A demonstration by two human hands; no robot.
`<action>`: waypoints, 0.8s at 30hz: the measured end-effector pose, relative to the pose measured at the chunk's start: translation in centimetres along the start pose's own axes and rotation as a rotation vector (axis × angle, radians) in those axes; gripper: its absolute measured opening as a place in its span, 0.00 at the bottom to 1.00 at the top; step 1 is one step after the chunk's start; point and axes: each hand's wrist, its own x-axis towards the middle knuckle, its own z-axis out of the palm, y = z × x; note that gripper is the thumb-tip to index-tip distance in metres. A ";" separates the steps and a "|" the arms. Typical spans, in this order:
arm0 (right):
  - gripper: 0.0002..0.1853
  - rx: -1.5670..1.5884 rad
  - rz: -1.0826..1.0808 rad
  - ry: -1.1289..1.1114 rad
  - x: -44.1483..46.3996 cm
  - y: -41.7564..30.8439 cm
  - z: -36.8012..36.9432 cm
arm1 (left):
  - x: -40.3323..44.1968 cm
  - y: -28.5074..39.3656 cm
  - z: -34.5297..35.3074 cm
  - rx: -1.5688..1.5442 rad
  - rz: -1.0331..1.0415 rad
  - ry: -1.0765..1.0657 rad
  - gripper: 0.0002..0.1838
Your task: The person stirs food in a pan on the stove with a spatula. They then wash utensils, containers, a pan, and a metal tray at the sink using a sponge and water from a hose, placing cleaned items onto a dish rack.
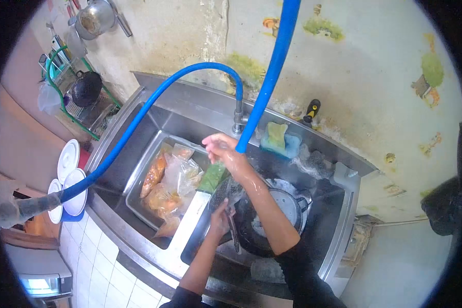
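Water is splashing by the left hand, whose grip is clasping a dark-handled item over the right basin, seemingly being rinsed. Beside the blue hose, the right hand is hovering, grip unclear; moving the item is calling for clearance around the black pan.

The left hand holds a slender item over the right basin; plastic bags occupy the left tray.

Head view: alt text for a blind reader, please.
Over a steel double sink, the left hand meets a dark handle; the right hand is beside a blue hose. Filled bags lie in a tray in the left basin; a dark pot sits in the right basin.
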 end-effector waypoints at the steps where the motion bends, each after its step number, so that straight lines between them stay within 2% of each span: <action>1: 0.14 -0.067 -0.019 0.040 -0.5 0.2 -0.1 | -0.3 0.3 0.4 -0.003 0.002 0.001 0.12; 2: 0.11 -0.132 -0.037 0.082 -0.9 0.3 -0.3 | -0.5 0.6 1.0 0.014 0.084 0.038 0.12; 3: 0.11 -0.476 0.060 0.081 -2.1 -1.8 -0.5 | -0.7 1.1 1.7 0.031 0.166 0.076 0.13; 4: 0.11 -0.476 0.062 0.077 -2.8 -1.8 -1.7 | -0.8 1.5 1.8 0.030 0.168 0.080 0.13; 6: 0.12 -0.556 -0.310 -0.073 -3.8 -1.6 -3.8 | -0.7 2.1 2.4 0.690 0.626 0.056 0.19; 7: 0.12 -0.564 -0.310 -0.081 -4.4 -3.4 -3.7 | -0.5 2.2 3.0 0.734 0.746 0.028 0.21; 8: 0.16 -0.546 -0.356 -0.092 -5.2 -5.5 -3.6 | -0.4 2.1 3.6 0.722 0.749 0.031 0.21; 9: 0.22 -0.527 -0.399 -0.099 -6.0 -7.4 -3.2 | -0.8 2.2 4.5 0.821 0.872 0.073 0.22; 10: 0.22 -0.538 -0.397 -0.099 -6.5 -8.6 -3.1 | -1.2 2.1 5.2 0.919 0.995 0.114 0.22; 12: 0.33 -0.188 -0.228 -0.247 -7.0 -10.5 -2.8 | -1.6 2.1 6.4 0.944 1.034 0.152 0.22; 13: 0.23 -0.173 -0.189 -0.191 -7.1 -10.4 -2.5 | -2.1 2.2 7.2 0.933 1.069 0.197 0.22; 14: 0.23 -0.179 -0.192 -0.192 -7.2 -10.6 -2.9 | -2.5 2.3 7.9 0.922 1.104 0.242 0.23; 16: 0.11 -0.565 -0.027 -0.434 -7.4 -11.1 -4.1 | -2.7 2.9 8.6 0.844 1.083 0.243 0.23; 17: 0.11 -0.568 -0.030 -0.439 -7.3 -11.3 -4.5 | -2.5 3.2 8.5 0.877 1.093 0.252 0.23; 20: 0.10 -0.577 -0.029 -0.286 -6.7 -11.9 -5.4 | -2.9 4.7 9.0 0.892 1.105 0.235 0.24; 21: 0.11 -0.535 -0.042 -0.163 -6.0 -12.0 -5.5 | -3.1 5.1 9.3 0.878 1.106 0.201 0.24; 22: 0.11 -0.537 -0.044 -0.161 -5.9 -12.4 -5.7 | -3.0 5.3 9.6 0.876 1.107 0.198 0.24; 24: 0.12 -0.757 -0.085 -0.217 -5.9 -13.4 -5.5 | -2.8 5.6 10.0 0.852 1.095 0.199 0.25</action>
